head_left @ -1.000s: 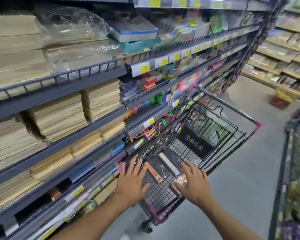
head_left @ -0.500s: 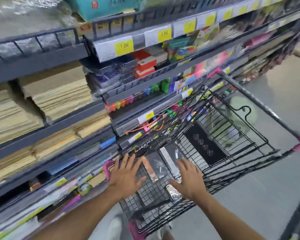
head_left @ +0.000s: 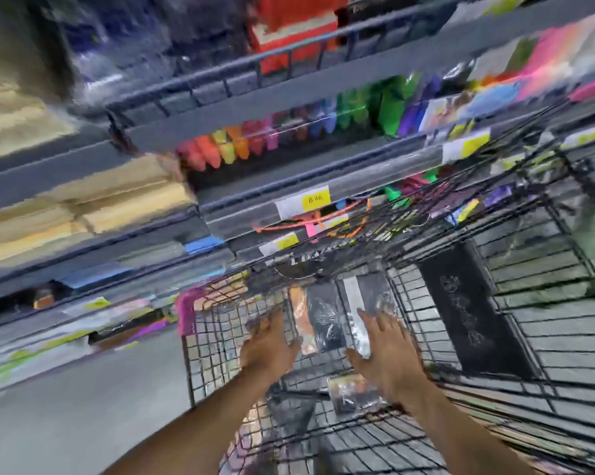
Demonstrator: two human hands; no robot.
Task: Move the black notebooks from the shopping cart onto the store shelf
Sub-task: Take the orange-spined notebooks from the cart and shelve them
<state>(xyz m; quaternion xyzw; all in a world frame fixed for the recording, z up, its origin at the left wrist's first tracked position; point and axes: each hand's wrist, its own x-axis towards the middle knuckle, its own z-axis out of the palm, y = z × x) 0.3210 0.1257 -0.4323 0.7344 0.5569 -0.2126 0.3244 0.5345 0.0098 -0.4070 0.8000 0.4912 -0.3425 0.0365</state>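
The picture is blurred by motion. Two black notebooks in shiny plastic wrap lie side by side in the black wire shopping cart (head_left: pixel 515 341): one with an orange edge (head_left: pixel 320 320) and one with a white strip (head_left: pixel 368 296). My left hand (head_left: pixel 268 344) reaches into the cart at the left edge of the orange-edged notebook, fingers extended. My right hand (head_left: pixel 385 354) reaches in at the right side of the notebooks, fingers spread. Neither hand clearly grips anything. The grey store shelf (head_left: pixel 289 186) runs along the left and back.
The shelves hold tan paper stacks (head_left: pixel 83 207), coloured markers (head_left: pixel 254 142) and yellow price tags (head_left: pixel 313 200). A small wrapped item (head_left: pixel 354 392) lies in the cart below my right hand. A black sign panel (head_left: pixel 467 310) hangs on the cart. Grey floor shows at lower left.
The view has dropped and moved closer to the cart. Both hands have gone deeper into the cart, toward the two notebooks.
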